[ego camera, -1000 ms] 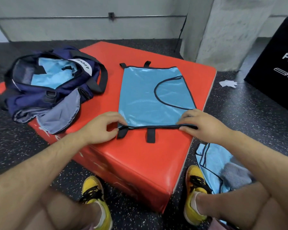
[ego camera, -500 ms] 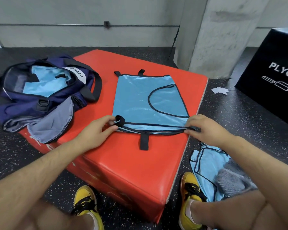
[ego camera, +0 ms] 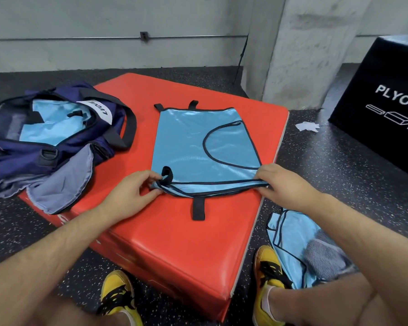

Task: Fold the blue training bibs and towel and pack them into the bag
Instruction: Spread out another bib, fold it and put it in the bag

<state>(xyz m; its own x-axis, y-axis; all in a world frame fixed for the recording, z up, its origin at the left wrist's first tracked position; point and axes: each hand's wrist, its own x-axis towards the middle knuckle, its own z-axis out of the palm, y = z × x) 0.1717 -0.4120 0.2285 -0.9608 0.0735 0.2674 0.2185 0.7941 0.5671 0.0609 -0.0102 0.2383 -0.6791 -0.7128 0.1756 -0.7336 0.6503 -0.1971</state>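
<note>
Far out to the left of my left grip, the navy bag (ego camera: pixel 57 142) sits open on the left corner of the red padded box (ego camera: pixel 174 243). A folded bib (ego camera: pixel 50 123) lies inside it, and a grey flap of cloth (ego camera: pixel 61 184) spills over the bag's near side.

My left grip (ego camera: pixel 130 196) rests low on the box top. Its thumb and fingers pinch the near left corner of the blue bib (ego camera: pixel 198 147), just under a curled black strap loop (ego camera: pixel 167 172). The blue bib lies flat on the box between my two grips and stretches away from them. Its near hem is raised slightly and doubled over. One black tab (ego camera: pixel 198 208) lies flat on the red surface, pointing toward me, about midway between the grips.

My right grip (ego camera: pixel 283 184) is narrow too, fingertips nipping the near right corner of the same hem, close to the box's right edge.

Below and just right of that grip, down on the dark speckled floor, a second bib (ego camera: pixel 290 234) lies crumpled with a grey towel (ego camera: pixel 325 255) resting on it, beside my right yellow shoe (ego camera: pixel 269 274). Well beyond the right grip, a scrap of white paper (ego camera: pixel 307 126) lies on the floor. Farther right stands a black box (ego camera: pixel 386 102) with white lettering.
</note>
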